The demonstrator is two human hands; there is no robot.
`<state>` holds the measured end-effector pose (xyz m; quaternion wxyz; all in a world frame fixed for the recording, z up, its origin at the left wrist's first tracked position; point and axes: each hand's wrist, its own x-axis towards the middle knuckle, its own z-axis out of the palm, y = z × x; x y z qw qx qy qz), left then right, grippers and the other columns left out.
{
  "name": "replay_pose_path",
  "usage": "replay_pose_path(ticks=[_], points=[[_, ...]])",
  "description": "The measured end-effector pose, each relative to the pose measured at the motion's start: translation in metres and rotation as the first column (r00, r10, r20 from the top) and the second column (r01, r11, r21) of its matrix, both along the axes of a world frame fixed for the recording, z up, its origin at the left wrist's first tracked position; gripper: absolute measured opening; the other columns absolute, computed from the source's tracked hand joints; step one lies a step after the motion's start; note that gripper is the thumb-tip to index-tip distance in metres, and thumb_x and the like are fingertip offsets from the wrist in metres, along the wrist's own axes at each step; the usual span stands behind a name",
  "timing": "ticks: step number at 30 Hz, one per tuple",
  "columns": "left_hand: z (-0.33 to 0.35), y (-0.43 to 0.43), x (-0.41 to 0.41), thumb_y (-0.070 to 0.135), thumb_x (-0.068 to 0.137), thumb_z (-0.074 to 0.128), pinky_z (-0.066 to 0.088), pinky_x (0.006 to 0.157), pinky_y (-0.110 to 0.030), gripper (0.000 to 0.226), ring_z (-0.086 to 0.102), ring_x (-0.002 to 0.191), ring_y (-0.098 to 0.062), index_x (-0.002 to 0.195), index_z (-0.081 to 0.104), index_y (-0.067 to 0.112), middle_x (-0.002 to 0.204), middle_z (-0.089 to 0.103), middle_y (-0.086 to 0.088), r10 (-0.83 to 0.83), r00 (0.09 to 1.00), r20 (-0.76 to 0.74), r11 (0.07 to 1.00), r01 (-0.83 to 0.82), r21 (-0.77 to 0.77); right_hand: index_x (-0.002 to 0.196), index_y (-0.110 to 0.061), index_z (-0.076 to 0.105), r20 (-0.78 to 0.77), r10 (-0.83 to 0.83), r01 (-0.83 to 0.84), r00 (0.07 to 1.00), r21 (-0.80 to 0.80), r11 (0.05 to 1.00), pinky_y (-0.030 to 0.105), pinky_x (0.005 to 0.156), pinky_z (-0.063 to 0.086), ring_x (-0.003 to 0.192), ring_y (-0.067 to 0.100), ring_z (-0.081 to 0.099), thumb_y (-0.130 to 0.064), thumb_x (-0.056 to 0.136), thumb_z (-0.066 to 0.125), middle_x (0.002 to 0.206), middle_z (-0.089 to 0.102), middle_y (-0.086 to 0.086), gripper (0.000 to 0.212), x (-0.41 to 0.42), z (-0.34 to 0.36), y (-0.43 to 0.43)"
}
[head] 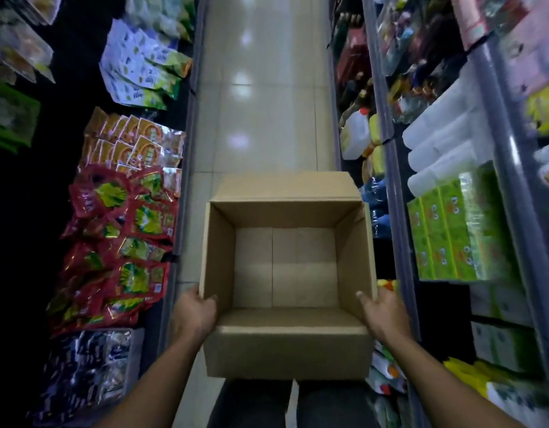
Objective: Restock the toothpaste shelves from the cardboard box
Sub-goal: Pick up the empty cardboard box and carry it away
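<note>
Both bare forearms reach forward from the near corners, converging toward the middle. The left hand [194, 313] grips the left wall of the cardboard box [285, 356], thumb hooked inside. The right hand [386, 316] grips the right wall likewise, thumb inside and fingers outside.

Place: a shop, seen down a narrow grocery aisle.
Floor: glossy pale tiled floor [261, 88] running between two facing runs of shelving.
Left shelves: many identical red sachets [119, 242], orange packets [134, 143] and white-and-green pouches [137, 66], massed by kind.
Right shelves: green wrapped packs [446, 236], stacked white plastic containers [443, 140], a red-capped jug [355, 134].
Fittings: grey metal shelf rail [398, 211] edging the tiers.
Stock carton: plain open cardboard box [285, 353] in the aisle.
</note>
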<state>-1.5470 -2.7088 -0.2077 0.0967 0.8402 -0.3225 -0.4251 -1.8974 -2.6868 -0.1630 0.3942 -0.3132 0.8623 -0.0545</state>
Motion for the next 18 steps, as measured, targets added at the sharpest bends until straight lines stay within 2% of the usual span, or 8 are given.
replay_pose_path(ticks=[2, 4, 6, 10, 13, 15, 18], points=[[-0.028, -0.028, -0.006, 0.019, 0.092, 0.072, 0.053, 0.065, -0.032, 0.015, 0.065, 0.077, -0.015, 0.107, 0.071, 0.02, 0.087, 0.071, 0.002, 0.011, 1.0, 0.003, 1.0, -0.011, -0.01, 0.104, -0.008, 0.07, -0.015, 0.02, -0.02, 1.0, 0.024, 0.999, 0.034, 0.074, 0.049, 0.087, 0.032, 0.065, -0.029, 0.093, 0.067, 0.099, 0.073, 0.018, 0.024, -0.006, -0.033, -0.032], [-0.072, -0.058, -0.011, 0.02, 0.093, 0.071, 0.046, 0.057, -0.026, 0.012, 0.061, 0.072, -0.007, 0.105, 0.07, 0.02, 0.082, 0.067, 0.006, -0.009, 0.999, 0.032, 1.0, 0.009, -0.007, 0.091, -0.014, 0.068, -0.018, 0.036, -0.035, 0.999, 0.034, 0.999, 0.033, 0.07, 0.049, 0.073, 0.026, 0.061, -0.027, 0.091, 0.067, 0.094, 0.075, 0.015, 0.013, -0.012, -0.083, -0.066], [-0.126, -0.081, -0.016, 0.02, 0.094, 0.07, 0.041, 0.054, -0.024, 0.01, 0.056, 0.07, -0.003, 0.104, 0.07, 0.021, 0.08, 0.064, 0.008, -0.016, 0.997, 0.074, 1.0, 0.016, -0.004, 0.089, -0.015, 0.068, -0.023, 0.05, -0.049, 0.998, 0.052, 0.997, 0.033, 0.07, 0.049, 0.072, 0.025, 0.062, -0.026, 0.09, 0.067, 0.093, 0.075, 0.015, 0.011, -0.017, -0.145, -0.091], [-0.243, -0.11, -0.027, 0.024, 0.094, 0.07, 0.052, 0.065, -0.031, 0.009, 0.063, 0.076, -0.017, 0.092, 0.062, 0.027, 0.087, 0.068, 0.0, -0.039, 0.991, 0.124, 0.999, 0.037, 0.02, 0.102, -0.007, 0.07, -0.024, 0.03, -0.028, 0.999, 0.079, 0.997, 0.039, 0.084, 0.051, 0.096, 0.036, 0.067, -0.026, 0.09, 0.065, 0.105, 0.073, 0.017, 0.024, -0.027, -0.278, -0.122], [-0.324, -0.12, -0.031, 0.025, 0.092, 0.071, 0.057, 0.076, -0.036, 0.01, 0.068, 0.085, -0.024, 0.101, 0.069, 0.02, 0.094, 0.072, -0.002, -0.05, 0.987, 0.155, 0.999, 0.048, 0.017, 0.098, -0.014, 0.067, -0.025, 0.013, -0.011, 1.0, 0.091, 0.996, 0.04, 0.083, 0.051, 0.093, 0.034, 0.065, -0.028, 0.091, 0.064, 0.106, 0.071, 0.016, 0.016, -0.028, -0.361, -0.131], [-0.373, -0.12, -0.035, 0.023, 0.09, 0.072, 0.059, 0.085, -0.041, 0.019, 0.07, 0.091, -0.028, 0.106, 0.072, 0.013, 0.1, 0.075, -0.008, -0.055, 0.982, 0.183, 0.998, 0.054, 0.012, 0.1, -0.009, 0.067, -0.045, 0.023, -0.018, 0.999, 0.1, 0.995, 0.04, 0.083, 0.051, 0.095, 0.036, 0.065, -0.028, 0.091, 0.063, 0.107, 0.07, 0.019, 0.022, -0.033, -0.411, -0.134], [-0.426, -0.112, -0.038, 0.025, 0.091, 0.073, 0.06, 0.085, -0.041, 0.022, 0.07, 0.092, -0.027, 0.109, 0.072, 0.013, 0.105, 0.075, -0.009, -0.06, 0.98, 0.191, 0.998, 0.057, 0.018, 0.108, -0.002, 0.066, -0.056, 0.054, -0.046, 0.997, 0.128, 0.991, 0.04, 0.085, 0.05, 0.103, 0.039, 0.064, -0.028, 0.092, 0.061, 0.111, 0.068, 0.022, 0.031, -0.039, -0.462, -0.128]])
